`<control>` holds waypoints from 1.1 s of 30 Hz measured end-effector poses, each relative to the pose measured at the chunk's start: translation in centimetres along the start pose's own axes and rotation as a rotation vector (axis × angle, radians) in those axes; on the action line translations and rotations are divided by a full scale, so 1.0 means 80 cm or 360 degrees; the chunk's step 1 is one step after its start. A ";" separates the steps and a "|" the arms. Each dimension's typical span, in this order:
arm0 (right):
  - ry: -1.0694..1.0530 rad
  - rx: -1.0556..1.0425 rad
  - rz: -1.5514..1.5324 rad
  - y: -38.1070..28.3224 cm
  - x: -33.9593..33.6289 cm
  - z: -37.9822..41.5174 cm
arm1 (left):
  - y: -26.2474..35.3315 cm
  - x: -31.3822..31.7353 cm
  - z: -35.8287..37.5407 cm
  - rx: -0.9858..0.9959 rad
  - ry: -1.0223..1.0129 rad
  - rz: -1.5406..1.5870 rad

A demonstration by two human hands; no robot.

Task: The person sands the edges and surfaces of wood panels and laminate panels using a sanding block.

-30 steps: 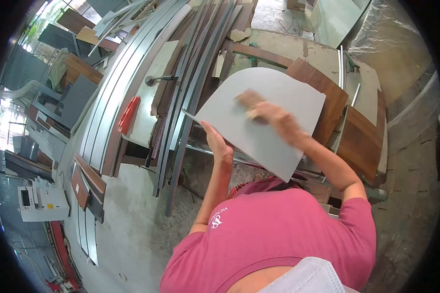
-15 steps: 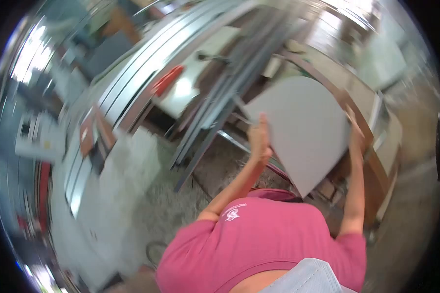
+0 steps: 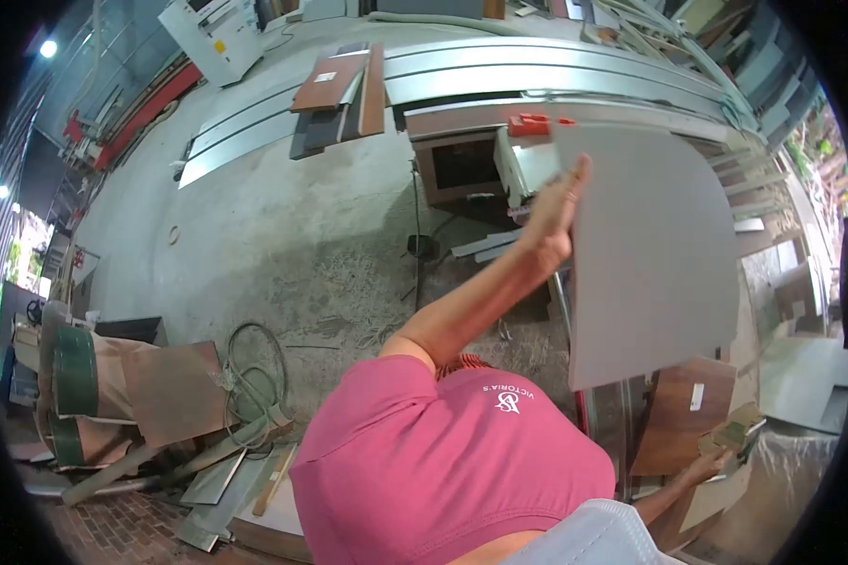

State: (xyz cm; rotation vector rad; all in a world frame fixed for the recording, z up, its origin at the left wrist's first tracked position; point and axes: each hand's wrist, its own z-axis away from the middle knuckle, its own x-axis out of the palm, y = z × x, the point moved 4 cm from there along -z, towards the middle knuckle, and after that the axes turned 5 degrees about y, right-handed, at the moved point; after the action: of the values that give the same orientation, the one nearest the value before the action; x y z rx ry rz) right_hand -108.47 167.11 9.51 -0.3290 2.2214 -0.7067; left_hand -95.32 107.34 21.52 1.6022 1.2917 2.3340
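Note:
A large grey panel [image 3: 655,254] with one rounded end and straight edges stands tilted in front of me. My left hand [image 3: 554,218] grips its left edge, the fingers partly hidden by the board. Down at the lower right, away from the panel, my right hand [image 3: 707,466] has its fingers closed at a small tan and olive piece [image 3: 731,433]; what exactly they hold is too small to make out. Beside that hand leans a brown wood-grain board [image 3: 683,414] with a white label.
Behind the panel runs a long metal-topped sliding table [image 3: 537,61]. Brown and grey offcuts [image 3: 339,94] lie across it. A red tool-like object [image 3: 530,124] sits near the panel's top. At left are a green drum-shaped thing [image 3: 73,372], a coiled hose [image 3: 254,348] and loose boards [image 3: 221,494].
My view has turned. My right hand has left the panel's right edge and moved down to the small pieces at lower right. My left hand still holds the panel.

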 end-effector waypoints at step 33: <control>-0.0517 -0.0230 0.0251 -0.297 0.074 0.136 | 0.503 -0.606 -0.238 0.1360 0.1499 0.0585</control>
State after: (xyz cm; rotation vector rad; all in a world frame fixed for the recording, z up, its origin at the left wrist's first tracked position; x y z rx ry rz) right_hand -104.13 141.00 13.78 -0.3120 1.9656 -0.3786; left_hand -71.18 47.63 8.00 0.7505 2.6360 3.1738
